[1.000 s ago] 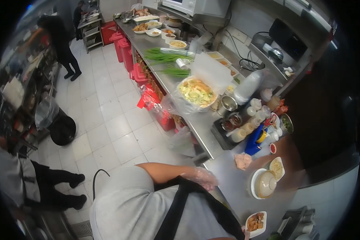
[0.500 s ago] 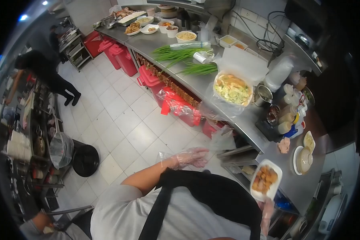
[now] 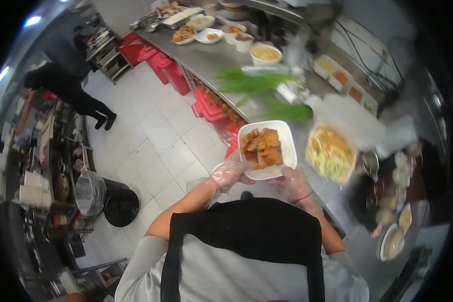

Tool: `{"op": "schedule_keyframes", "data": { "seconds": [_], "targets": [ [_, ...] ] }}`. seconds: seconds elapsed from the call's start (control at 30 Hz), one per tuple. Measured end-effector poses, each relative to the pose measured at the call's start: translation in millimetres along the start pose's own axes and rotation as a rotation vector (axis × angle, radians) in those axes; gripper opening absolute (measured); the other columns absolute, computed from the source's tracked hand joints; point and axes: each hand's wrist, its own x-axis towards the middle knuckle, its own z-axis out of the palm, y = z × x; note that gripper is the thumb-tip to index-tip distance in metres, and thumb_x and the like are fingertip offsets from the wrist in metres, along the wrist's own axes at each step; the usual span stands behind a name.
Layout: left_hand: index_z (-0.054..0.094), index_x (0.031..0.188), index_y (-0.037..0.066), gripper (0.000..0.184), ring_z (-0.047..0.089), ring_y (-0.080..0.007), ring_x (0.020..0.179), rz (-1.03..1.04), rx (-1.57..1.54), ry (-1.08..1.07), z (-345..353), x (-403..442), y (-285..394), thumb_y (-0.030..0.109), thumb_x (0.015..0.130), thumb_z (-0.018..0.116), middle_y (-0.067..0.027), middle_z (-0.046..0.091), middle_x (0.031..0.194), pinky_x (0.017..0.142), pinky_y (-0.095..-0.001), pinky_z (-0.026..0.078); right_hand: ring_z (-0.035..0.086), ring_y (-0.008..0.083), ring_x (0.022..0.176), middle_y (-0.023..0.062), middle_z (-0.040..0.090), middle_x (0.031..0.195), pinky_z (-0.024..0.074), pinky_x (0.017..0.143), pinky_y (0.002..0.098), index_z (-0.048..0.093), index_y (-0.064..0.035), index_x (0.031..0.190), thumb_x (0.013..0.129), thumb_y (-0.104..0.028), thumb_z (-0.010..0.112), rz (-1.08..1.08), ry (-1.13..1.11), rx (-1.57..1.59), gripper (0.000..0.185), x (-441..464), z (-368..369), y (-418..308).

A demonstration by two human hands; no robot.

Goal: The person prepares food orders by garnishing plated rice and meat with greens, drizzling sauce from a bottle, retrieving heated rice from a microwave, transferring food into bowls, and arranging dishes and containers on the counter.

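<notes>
A white rectangular bowl [image 3: 288,138] with browned pieces of food [image 3: 262,148] is held in front of my apron, near the counter's edge. My left hand [image 3: 229,172], in a clear plastic glove, grips its lower left side. At its lower right side is my right hand [image 3: 295,185], also gloved, with the fingers closed on the rim. To the right on the counter lies an open container of shredded vegetables [image 3: 331,153], its pale lid or paper [image 3: 350,118] folded back. Green stalks [image 3: 256,83] lie behind the bowl, blurred.
The steel counter [image 3: 196,53] bears bowls of food at the back and sauce bottles at the right. Red bins [image 3: 206,105] stand beneath it. A black bin [image 3: 121,207] is on the floor at left. A person in black [image 3: 70,93] stands at the far left.
The bowl has moved left and up from the right side to in front of me. My left hand has come to it and taken hold, so both hands now grip it. The view has turned.
</notes>
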Motion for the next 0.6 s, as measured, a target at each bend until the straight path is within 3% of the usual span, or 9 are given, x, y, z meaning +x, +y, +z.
{"op": "schedule_keyframes", "data": {
  "seconds": [0.1,0.13,0.27,0.4,0.5,0.53,0.6],
  "targets": [
    [0.032,0.133,0.003,0.055,0.065,-0.0218,0.073,0.033,-0.126,0.191,-44.5,25.9,32.5,0.007,0.082,0.052,-0.0168,0.059,0.109,0.06,-0.0302,0.058,0.065,0.0283,0.082,0.0231,0.058,0.101,0.0563,0.065,0.0353,0.029,0.0082,0.131,0.092,-0.018,0.05,0.077,-0.09,-0.031,0.051,67.2,31.5,-17.8],
    [0.036,0.13,0.002,0.051,0.065,-0.0213,0.072,0.04,-0.171,0.213,-67.1,38.7,38.8,0.007,0.082,0.052,-0.0161,0.061,0.106,0.06,-0.0303,0.058,0.065,0.028,0.08,0.0233,0.058,0.102,0.0562,0.067,0.0353,0.024,0.0012,0.137,0.093,-0.023,0.052,0.069,-0.211,-0.04,0.058,85.0,37.5,-26.3],
    [0.045,0.118,-0.002,0.039,0.064,-0.0176,0.068,0.127,-0.191,0.314,-133.9,81.5,92.1,0.004,0.08,0.05,-0.0125,0.064,0.093,0.059,-0.0284,0.056,0.065,0.025,0.079,0.0219,0.059,0.102,0.055,0.067,0.0322,0.033,-0.0017,0.134,0.09,-0.018,0.054,0.036,-0.252,-0.014,0.051,113.4,57.8,-62.6],
    [0.045,0.118,0.0,0.039,0.06,-0.0129,0.063,0.164,-0.121,0.351,-228.5,153.7,116.8,0.003,0.079,0.05,-0.0098,0.063,0.089,0.058,-0.0246,0.054,0.064,0.0233,0.081,0.019,0.06,0.102,0.0544,0.07,0.0328,0.038,-0.0011,0.131,0.087,-0.02,0.059,0.07,-0.199,-0.051,0.052,150.7,53.2,-65.9],
    [0.045,0.119,0.0,0.041,0.062,-0.0134,0.065,0.138,-0.052,0.268,-304.0,214.7,123.6,0.003,0.079,0.05,-0.0106,0.063,0.091,0.059,-0.0251,0.055,0.062,0.0206,0.081,0.0153,0.06,0.1,0.0527,0.073,0.0308,0.04,-0.0015,0.131,0.087,-0.016,0.061,0.052,-0.112,-0.041,0.051,188.6,62.8,-73.6],
    [0.045,0.12,-0.001,0.042,0.064,-0.0151,0.069,0.12,-0.094,0.328,-304.6,225.3,137.6,0.002,0.079,0.05,-0.0121,0.064,0.096,0.06,-0.0269,0.056,0.062,0.0203,0.081,0.0151,0.06,0.1,0.0526,0.072,0.0312,0.043,-0.0017,0.129,0.088,-0.018,0.06,0.001,-0.086,-0.082,0.048,203.5,68.4,-73.3],
    [0.044,0.121,-0.001,0.043,0.065,-0.0165,0.071,0.103,-0.099,0.229,-333.1,260.7,146.0,0.003,0.079,0.051,-0.013,0.064,0.098,0.061,-0.0285,0.056,0.063,0.0213,0.08,0.0156,0.061,0.099,0.0536,0.07,0.0317,0.044,-0.0014,0.128,0.086,-0.018,0.061,-0.032,-0.008,-0.131,0.048,237.1,84.6,-75.5]
  ]
}}
